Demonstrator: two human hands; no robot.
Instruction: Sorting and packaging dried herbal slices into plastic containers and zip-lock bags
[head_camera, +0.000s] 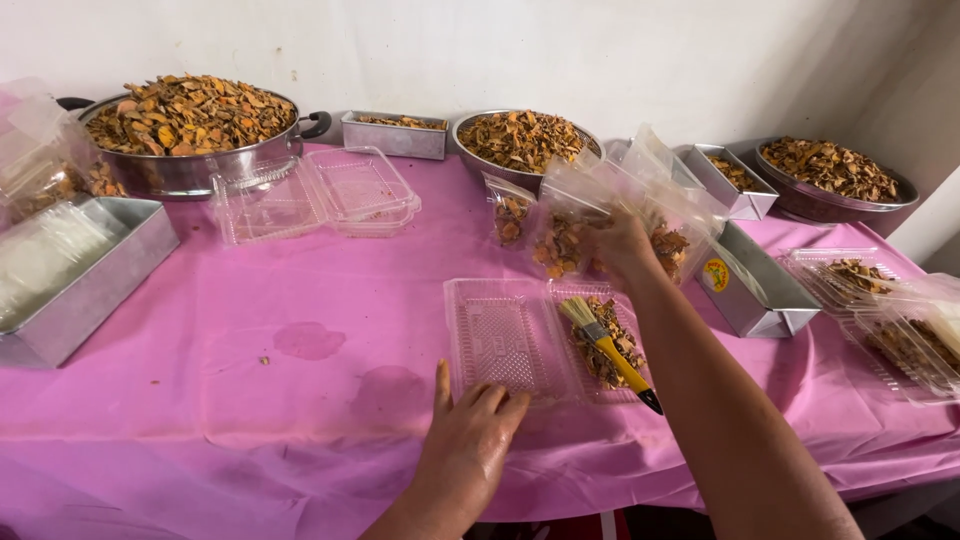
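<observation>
**Two hands at an open clamshell box among pans of dried chips**

Two halves of a clear hinged clamshell box lie open at the table's centre: the left half bare, the right half holding orange-brown dried chips with a yellow-handled brush lying across them. The left hand, at 6 o'clock from the box, rests flat with fingers spread, fingertips touching the near edge and gripping nothing. The right hand, at 1 o'clock from the box, is closed on clear plastic bags partly filled with chips. At 11 o'clock a large handled pot is heaped with chips; at 12 a round bowl holds more. An empty clamshell lies between them. All sit on a pink tablecloth.
</observation>
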